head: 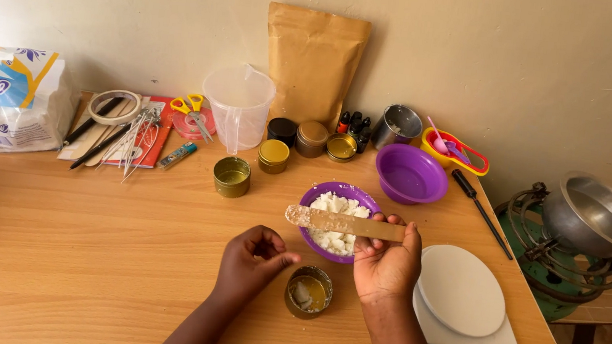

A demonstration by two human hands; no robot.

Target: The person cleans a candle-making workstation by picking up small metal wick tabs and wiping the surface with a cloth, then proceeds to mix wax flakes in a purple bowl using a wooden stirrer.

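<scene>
The right hand (388,262) holds a flat wooden stick (345,223) over a purple bowl (337,221) of white chunks. The left hand (254,260) has its fingers pinched together, maybe on something tiny, just beside a small gold tin (308,292) with white bits inside. All of it sits on a wooden table (82,246) by a plain wall. I count two purple bowls and three open gold tins. A white scale (469,321) is to the right.
</scene>
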